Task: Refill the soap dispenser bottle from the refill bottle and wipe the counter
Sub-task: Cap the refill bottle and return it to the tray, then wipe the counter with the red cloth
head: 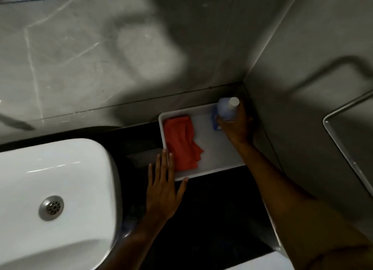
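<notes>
In the far right corner of a dark counter (212, 209), where two grey tiled walls meet, a white tray (220, 166) sits beside a white sink (60, 178). The right hand (238, 126) reaches across the tray to its far right corner, fingers curled around a pale blue bottle with a white cap (227, 108); whether the bottle still stands in the tray or is lifted cannot be told. Just left of that bottle, partly hidden by the fingers, a darker blue object (215, 116) lies in the tray; what it is cannot be made out. A red cloth (181, 142), rumpled, lies in the left half of the tray. The left hand (163, 191) rests flat with straight, spread fingers at the tray's near left corner, fingertips touching its rim, gripping nothing. The sink, with a metal drain (51, 208), fills the near left.
</notes>
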Demonstrator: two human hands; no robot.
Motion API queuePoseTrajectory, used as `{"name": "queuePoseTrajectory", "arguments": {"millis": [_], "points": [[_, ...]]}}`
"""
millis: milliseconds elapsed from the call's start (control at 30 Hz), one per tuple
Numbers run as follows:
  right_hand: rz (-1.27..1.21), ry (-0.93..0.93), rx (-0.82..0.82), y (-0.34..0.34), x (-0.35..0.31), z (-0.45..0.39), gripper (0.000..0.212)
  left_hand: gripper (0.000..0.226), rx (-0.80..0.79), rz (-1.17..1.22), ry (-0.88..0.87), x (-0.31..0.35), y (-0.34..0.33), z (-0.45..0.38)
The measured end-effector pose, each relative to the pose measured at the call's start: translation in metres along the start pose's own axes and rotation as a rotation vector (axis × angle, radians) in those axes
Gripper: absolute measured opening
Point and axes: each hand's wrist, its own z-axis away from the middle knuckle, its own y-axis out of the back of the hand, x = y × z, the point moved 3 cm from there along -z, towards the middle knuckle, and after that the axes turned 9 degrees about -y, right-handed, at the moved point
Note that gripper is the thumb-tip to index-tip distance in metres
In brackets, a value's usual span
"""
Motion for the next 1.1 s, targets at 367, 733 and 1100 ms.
{"name": "queuePoseTrajectory", "arguments": {"millis": [367,733,1100], "points": [[-0.056,0.165,0.159,0.018,-0.007,0.036,0.099,0.091,-0.043,0.009,0.043,0.005,0.002,-0.003],[0.602,0.226,-0.616,-0.114,-0.012,0.108,0.086,0.092,-0.040,0.047,0.066,0.010,0.001,-0.003],[0.578,0.223,-0.310,-0.093,-0.033,0.111,0.043,0.084,-0.081,0.064,0.054,0.012,0.012,-0.001]]}}
